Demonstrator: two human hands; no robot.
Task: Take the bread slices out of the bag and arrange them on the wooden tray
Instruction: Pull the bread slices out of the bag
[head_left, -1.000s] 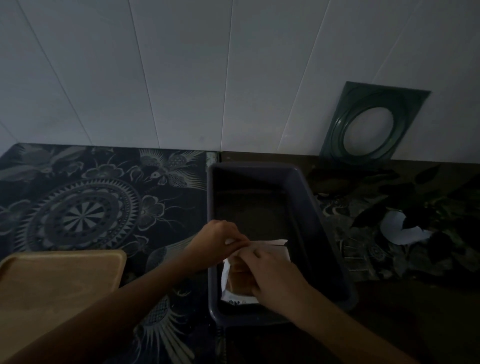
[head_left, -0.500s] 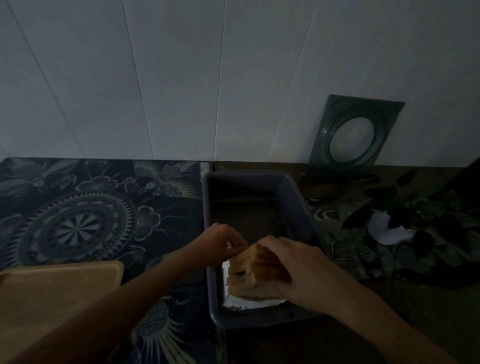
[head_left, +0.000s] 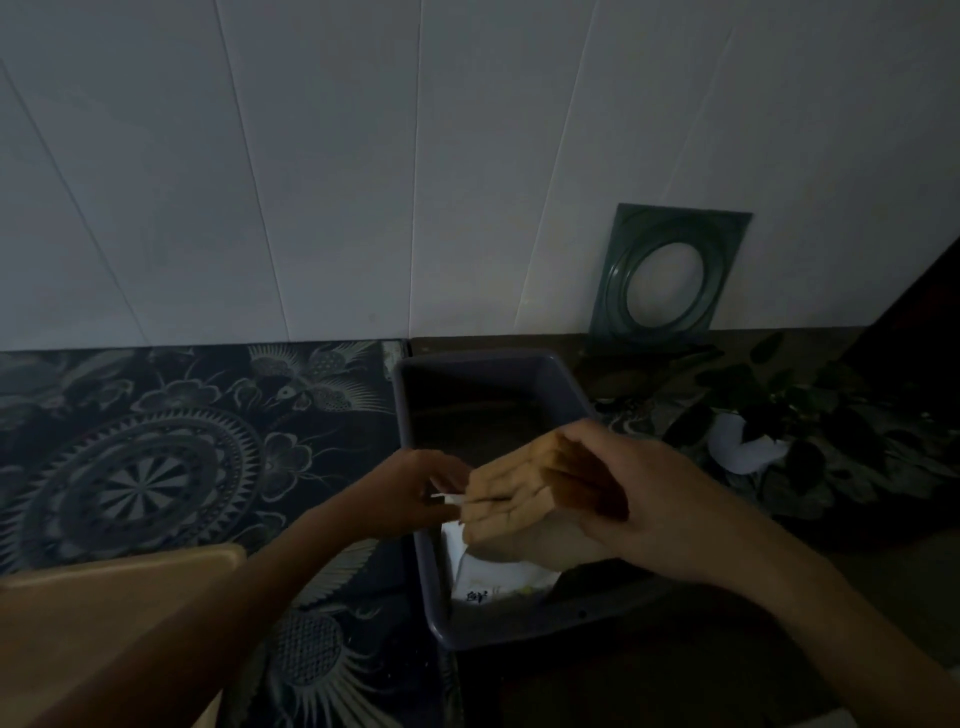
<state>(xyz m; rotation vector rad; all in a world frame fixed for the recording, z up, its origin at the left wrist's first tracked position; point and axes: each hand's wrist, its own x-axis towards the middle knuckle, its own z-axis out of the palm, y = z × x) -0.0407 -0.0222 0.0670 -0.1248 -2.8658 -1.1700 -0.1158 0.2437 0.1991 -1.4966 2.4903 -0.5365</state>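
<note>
The right hand (head_left: 654, 499) was closed around a stack of pale, brown-crusted bread slices (head_left: 524, 493), thumb on top and fingers under the far side, holding the stack lifted above the near end of a dark grey rectangular plastic tub (head_left: 415, 519). The slices fanned slightly, their cut faces turned toward the left. Beneath them, inside the tub's near end, lay the crumpled white plastic bread bag (head_left: 498, 577), with a little dark print showing near its front edge. The left hand (head_left: 415, 493) sat just left of the stack, over the tub's left wall, its fingers pinched on a thin white strip of the bag (whether the fingertips also touched the bread could not be told in the dim light).

The light wooden tray with rounded corners (head_left: 119, 623) lay at the near left corner of the counter, bare of bread, with the left forearm crossing above its right edge. It rested on a dark mat printed with pale mandala and bird patterns (head_left: 156, 447), which covered the counter's left half up to the tub. At the back right edge a green square frame with a round opening (head_left: 670, 275) leaned against the white panelled wall (head_left: 363, 156). Dark leaves and a white scrap (head_left: 743, 447) lay near the counter's right edge.
</note>
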